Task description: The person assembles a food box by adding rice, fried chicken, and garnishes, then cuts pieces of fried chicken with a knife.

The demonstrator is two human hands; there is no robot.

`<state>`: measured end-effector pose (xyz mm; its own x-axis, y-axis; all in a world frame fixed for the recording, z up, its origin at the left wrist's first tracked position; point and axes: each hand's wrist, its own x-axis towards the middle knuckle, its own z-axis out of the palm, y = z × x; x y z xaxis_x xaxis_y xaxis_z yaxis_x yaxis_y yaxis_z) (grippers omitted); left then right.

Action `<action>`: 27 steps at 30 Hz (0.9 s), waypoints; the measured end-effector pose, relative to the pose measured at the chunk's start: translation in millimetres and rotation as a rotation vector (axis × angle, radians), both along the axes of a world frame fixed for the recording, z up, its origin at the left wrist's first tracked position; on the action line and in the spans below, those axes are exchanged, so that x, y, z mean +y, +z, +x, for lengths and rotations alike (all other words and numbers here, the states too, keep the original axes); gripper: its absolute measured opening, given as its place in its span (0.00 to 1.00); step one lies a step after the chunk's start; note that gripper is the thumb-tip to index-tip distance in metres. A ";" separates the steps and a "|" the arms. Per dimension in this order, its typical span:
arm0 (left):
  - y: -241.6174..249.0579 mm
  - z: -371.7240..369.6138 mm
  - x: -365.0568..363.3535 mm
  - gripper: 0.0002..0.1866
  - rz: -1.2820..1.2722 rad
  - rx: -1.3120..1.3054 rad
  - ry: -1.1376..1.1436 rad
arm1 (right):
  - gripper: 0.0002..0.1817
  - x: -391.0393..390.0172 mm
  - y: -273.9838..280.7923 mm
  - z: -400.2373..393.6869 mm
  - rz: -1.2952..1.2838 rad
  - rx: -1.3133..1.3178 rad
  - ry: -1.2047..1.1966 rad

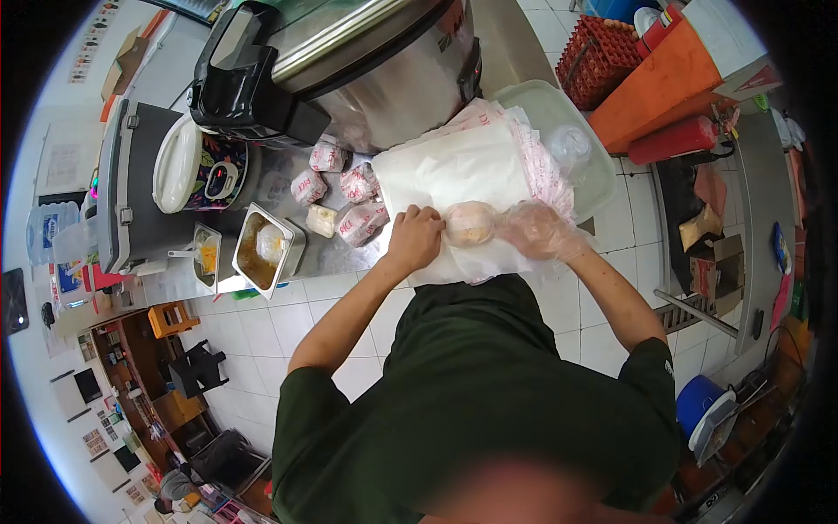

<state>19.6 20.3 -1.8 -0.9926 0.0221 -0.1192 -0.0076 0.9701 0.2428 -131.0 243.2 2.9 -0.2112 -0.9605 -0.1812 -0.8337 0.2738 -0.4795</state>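
Observation:
A rounded food bundle (469, 224) in thin white paper lies between my hands, its pale filling showing through. My left hand (417, 234), bare, has its fingers curled onto the paper at the bundle's left end. On the right end is my right hand (537, 230) in a clear plastic glove, its fingers bent around the wrapping and partly blurred. Beneath both is a stack of white wrapping paper (454, 170) with red print along its edges. To the left sit several finished paper-wrapped bundles (360, 224) with red lettering, and a paler one (321, 220).
A large steel cooker (384, 96) stands behind the paper. Left of it are a small patterned rice cooker (205, 166), a metal pan of brown food (262, 249) and a smaller pan (207, 256). A pale green plastic tray (598, 179) lies under the stack's right side.

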 end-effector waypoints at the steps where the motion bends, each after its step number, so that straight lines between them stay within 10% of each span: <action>1: 2.3 -9.2 -0.3 0.13 0.010 -0.106 0.080 | 0.15 0.3 -8.8 -3.7 -0.020 -0.111 -0.101; 12: -14.5 -24.1 2.2 0.09 0.138 -0.033 0.257 | 0.12 -27.0 -41.3 4.9 -0.176 -0.044 -0.278; 18: -11.4 -0.3 -11.4 0.10 0.941 -0.080 0.376 | 0.10 -29.7 -20.6 2.4 -0.003 -0.395 -0.275; 27: 53.4 112.8 12.0 0.14 2.299 0.471 0.487 | 0.13 -86.7 33.8 84.6 -0.341 -2.136 -0.222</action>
<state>132.4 32.3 51.6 -0.9070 -0.4068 -0.1086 0.2916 -0.7930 0.5349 -46.4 156.5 36.6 -0.0588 -0.9930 -0.1028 0.9061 -0.0099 -0.4229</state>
